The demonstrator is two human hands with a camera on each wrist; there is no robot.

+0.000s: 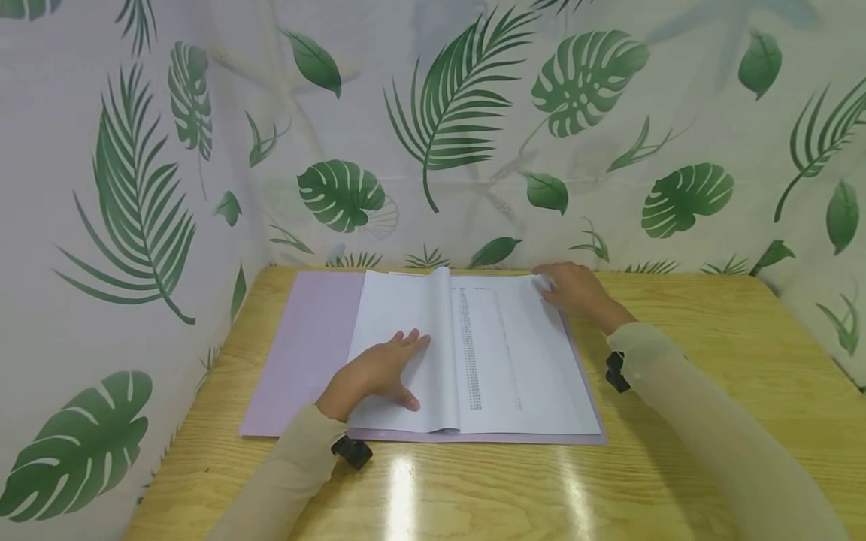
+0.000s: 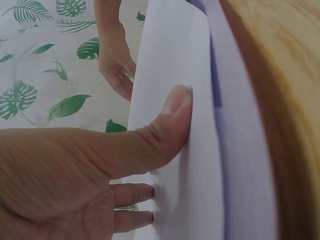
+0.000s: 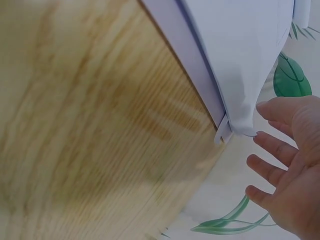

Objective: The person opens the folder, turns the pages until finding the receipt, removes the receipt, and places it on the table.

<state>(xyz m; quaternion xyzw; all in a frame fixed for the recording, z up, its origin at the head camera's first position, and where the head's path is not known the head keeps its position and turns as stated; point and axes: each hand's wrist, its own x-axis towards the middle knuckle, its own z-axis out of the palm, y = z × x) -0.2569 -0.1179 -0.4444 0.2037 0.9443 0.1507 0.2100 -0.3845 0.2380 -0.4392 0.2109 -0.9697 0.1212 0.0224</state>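
Observation:
A lilac folder [image 1: 304,346] lies open on the table, with white sheets inside it. The left-hand sheets [image 1: 399,300] are turned over, and they bulge into a rounded fold near the middle. My left hand [image 1: 382,372] rests on them with fingers and thumb spread; its thumb [image 2: 175,107] lies along the paper in the left wrist view. Columns of small print run down the right-hand sheet [image 1: 551,368]. At that sheet's far right corner is my right hand [image 1: 575,291], fingers apart. In the right wrist view, its fingertips [image 3: 260,137] are right at the slightly bent page corner [image 3: 242,127].
The wood-grain table [image 1: 704,323] extends on both sides of the folder and in front of it. A white leaf-patterned cloth [image 1: 473,218] rises behind the table and along its sides. Dark wrist devices [image 1: 352,452] sit at both beige sleeves.

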